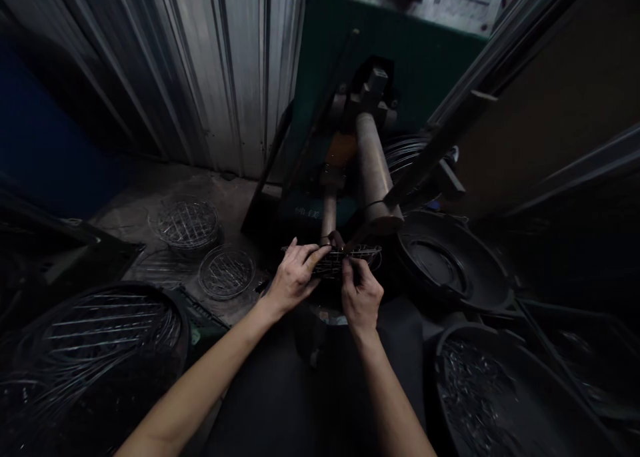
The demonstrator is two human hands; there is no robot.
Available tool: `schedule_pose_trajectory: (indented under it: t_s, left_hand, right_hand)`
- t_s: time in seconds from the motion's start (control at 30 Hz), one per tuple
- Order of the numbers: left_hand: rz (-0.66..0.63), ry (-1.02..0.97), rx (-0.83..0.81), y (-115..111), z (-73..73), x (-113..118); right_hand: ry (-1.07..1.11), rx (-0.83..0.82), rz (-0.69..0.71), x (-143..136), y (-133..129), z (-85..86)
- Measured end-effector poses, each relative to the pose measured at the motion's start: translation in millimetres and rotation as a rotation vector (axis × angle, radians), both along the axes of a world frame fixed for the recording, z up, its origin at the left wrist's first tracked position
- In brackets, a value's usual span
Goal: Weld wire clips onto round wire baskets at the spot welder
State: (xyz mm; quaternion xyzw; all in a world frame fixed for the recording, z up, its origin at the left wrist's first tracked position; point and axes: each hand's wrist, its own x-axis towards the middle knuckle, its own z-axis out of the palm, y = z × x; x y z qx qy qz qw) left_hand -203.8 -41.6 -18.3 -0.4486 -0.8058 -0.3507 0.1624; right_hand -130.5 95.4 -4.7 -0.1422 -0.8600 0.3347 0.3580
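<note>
A round wire rack (pixel 370 252) sits at the ends of the metal arms of a green machine, seen nearly edge-on. My left hand (pixel 295 276) grips its left side, thumb and fingers closed on the wires. On the near side, my right hand (pixel 364 296) has thumb and forefinger pinched together at the rack's edge. What lies between those fingertips is too small and dark to make out. Just beyond my hands are the machine's lower rod (pixel 329 214) and its thick upper cylinder (pixel 374 167).
Round wire racks (pixel 187 224) are stacked on the floor at left, with another wire rack (pixel 227 272) nearby. A dark tub (pixel 183 324) of wire pieces stands front left. At right are a black basin (pixel 493 277) and a bin (pixel 440 350) of small metal parts.
</note>
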Motion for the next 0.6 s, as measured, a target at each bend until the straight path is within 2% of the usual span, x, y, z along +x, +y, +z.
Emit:
schedule_pose_trajectory:
  t_s: [0.3,0.47,0.53,0.6]
  left_hand:
    - [0.034,0.120,-0.012,0,0.9,-4]
    - [0.052,0.099,-0.023,1,1.4,-3]
    - [0.056,0.090,-0.036,1,1.9,-3]
    - [0.055,0.075,-0.045,1,3.2,-2]
  right_hand:
    - [0.013,-0.050,0.006,0,1,-2.2]
    - [0.017,-0.089,0.001,-4,-2,-4.6]
    - [0.028,-0.060,0.009,1,-2,-1.9]
    - [0.027,-0.043,-0.011,16,1,3.9]
